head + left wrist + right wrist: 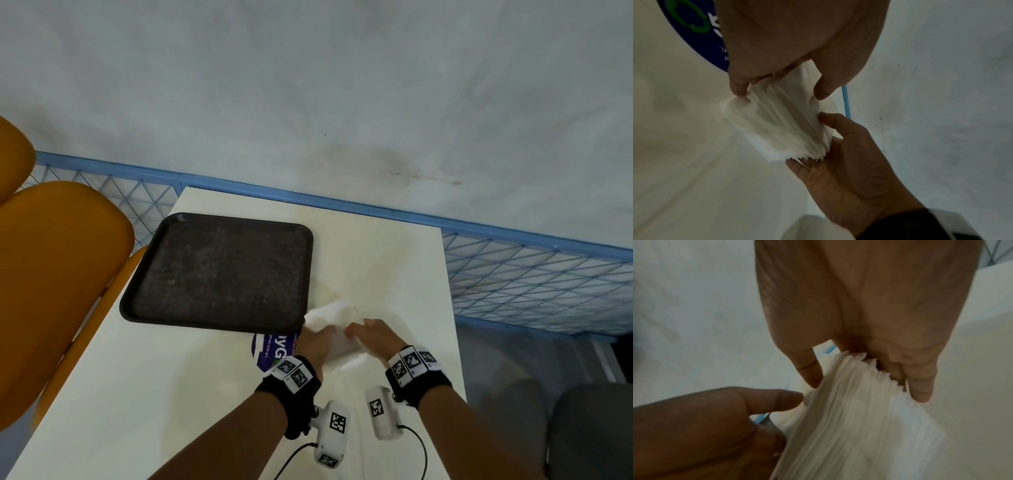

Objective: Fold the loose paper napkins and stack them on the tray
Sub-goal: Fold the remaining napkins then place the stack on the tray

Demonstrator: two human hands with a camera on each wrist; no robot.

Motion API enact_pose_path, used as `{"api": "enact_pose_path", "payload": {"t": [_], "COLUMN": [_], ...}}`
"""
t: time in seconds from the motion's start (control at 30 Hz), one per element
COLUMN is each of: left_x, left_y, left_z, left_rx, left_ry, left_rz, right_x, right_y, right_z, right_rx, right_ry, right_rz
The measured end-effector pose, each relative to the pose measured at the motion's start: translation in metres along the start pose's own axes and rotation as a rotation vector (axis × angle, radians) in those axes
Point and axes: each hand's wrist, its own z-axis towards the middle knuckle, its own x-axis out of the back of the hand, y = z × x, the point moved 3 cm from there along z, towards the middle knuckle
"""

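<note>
Here the left hand (pixel 313 346) grips one end of a thick stack of white paper napkins (pixel 334 325), thumb on one face and fingers curled over the other, as the left wrist view shows (pixel 797 40). The right hand (pixel 375 334) holds the opposite end of the same stack of white paper napkins (pixel 781 123), its thumb against the side and its fingers cupped under the fanned sheet edges; from the right wrist camera the right hand (pixel 869 305) has a finger on each side of the stack of white paper napkins (pixel 859 418). The sheets are splayed so that many separate edges show. In that same view the left hand (pixel 705 426) sits at the lower left with its thumb touching the side of the stack.

The stack is held just above the cream white tabletop (pixel 154 394), near the front right corner of the dark brown rectangular plastic tray (pixel 219 270), beside it and not on it. The tray's textured floor holds nothing. A round blue and white printed sticker (pixel 270 347) shows on the tabletop just in front of the tray, partly hidden by the left hand. Both wrists wear black bands with black and white square markers and white camera units. An orange chair (pixel 51 281) stands to the left of the table, and a blue wire mesh fence (pixel 531 270) runs behind it.
</note>
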Motion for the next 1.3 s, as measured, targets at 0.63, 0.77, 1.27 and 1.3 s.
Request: {"api": "enact_pose_path", "payload": {"t": [0.63,0.77,1.27,1.3], "left_x": [0.024,0.032,0.072,0.078], "left_y": [-0.044,-0.058,-0.078,-0.078], "left_z": [-0.024,-0.025,-0.053,-0.056], "left_rx": [-0.05,-0.078,-0.088,-0.07], "left_ry": [-0.09,-0.072,-0.23,-0.247], "left_rz": [0.008,0.053,-0.008,-0.024], "right_x": [-0.039,-0.043,-0.077,-0.075], "right_y": [0.028,0.042,0.054,0.05], "right_z": [-0.075,-0.081,-0.088,-0.093], "right_rx": [-0.153,-0.155,-0.071,-0.048], "right_ry": [0.057,0.053,-0.042,-0.066], "right_rz": [0.436,0.434,0.507,0.518]}}
